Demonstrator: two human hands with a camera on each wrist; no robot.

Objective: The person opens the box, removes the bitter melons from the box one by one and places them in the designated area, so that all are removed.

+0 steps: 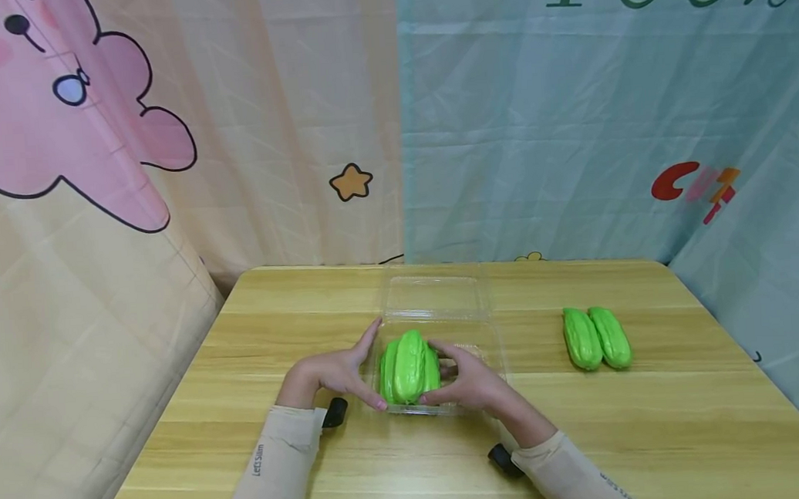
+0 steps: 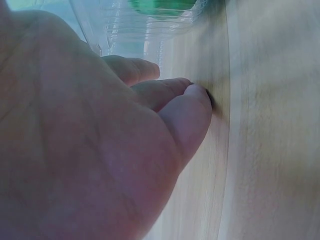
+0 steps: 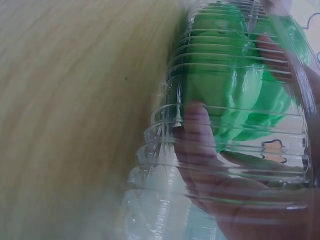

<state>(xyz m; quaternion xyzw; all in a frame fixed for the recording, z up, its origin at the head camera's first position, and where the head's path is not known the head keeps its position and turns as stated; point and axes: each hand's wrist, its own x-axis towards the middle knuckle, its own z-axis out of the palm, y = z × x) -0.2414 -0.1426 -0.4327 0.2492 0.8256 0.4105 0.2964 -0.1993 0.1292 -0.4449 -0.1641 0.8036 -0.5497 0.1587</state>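
A clear plastic clamshell box (image 1: 489, 367) stands on the table with its lid (image 1: 434, 297) folded back. In the box's left part lie several glossy green ridged vegetables (image 1: 408, 369), one on top of others. My right hand (image 1: 474, 379) reaches inside, its thumb at their near end and a finger toward their far end. Through the box wall in the right wrist view, fingertips (image 3: 197, 117) touch a green vegetable (image 3: 225, 75). My left hand (image 1: 339, 373) spreads thumb and fingers along the box's left side. The left wrist view shows its fingers (image 2: 192, 115) close to the tabletop.
Two more green vegetables (image 1: 597, 338) lie side by side at the right on the wooden table (image 1: 670, 431). Printed curtains (image 1: 294, 133) hang behind the table's far edge. Dark wrist-worn pieces (image 1: 505, 460) stick out by both sleeves.
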